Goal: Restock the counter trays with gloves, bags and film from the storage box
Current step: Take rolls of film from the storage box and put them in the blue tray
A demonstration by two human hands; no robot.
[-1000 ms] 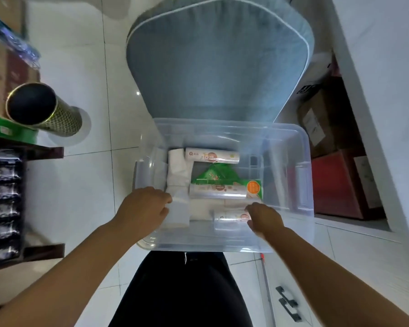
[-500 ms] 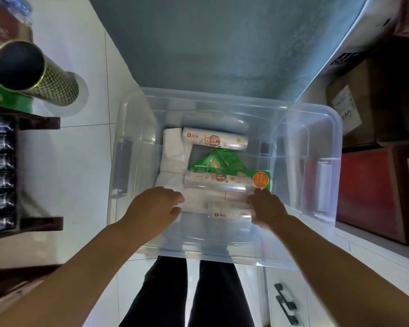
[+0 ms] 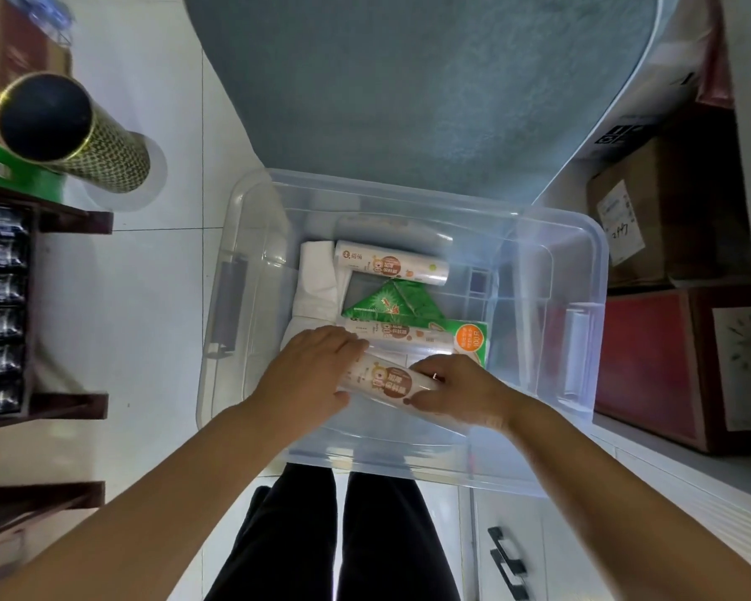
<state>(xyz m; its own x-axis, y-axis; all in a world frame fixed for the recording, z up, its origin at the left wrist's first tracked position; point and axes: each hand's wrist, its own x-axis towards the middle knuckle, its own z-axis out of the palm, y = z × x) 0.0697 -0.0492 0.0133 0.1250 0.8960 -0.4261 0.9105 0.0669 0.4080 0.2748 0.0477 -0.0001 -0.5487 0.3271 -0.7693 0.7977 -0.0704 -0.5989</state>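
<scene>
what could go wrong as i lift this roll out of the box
The film roll is held only at its ends by the left hand and right hand; its smooth wrap may slip. Lifting could also snag the second roll and green box just behind it, or clip the storage box near wall.
</scene>
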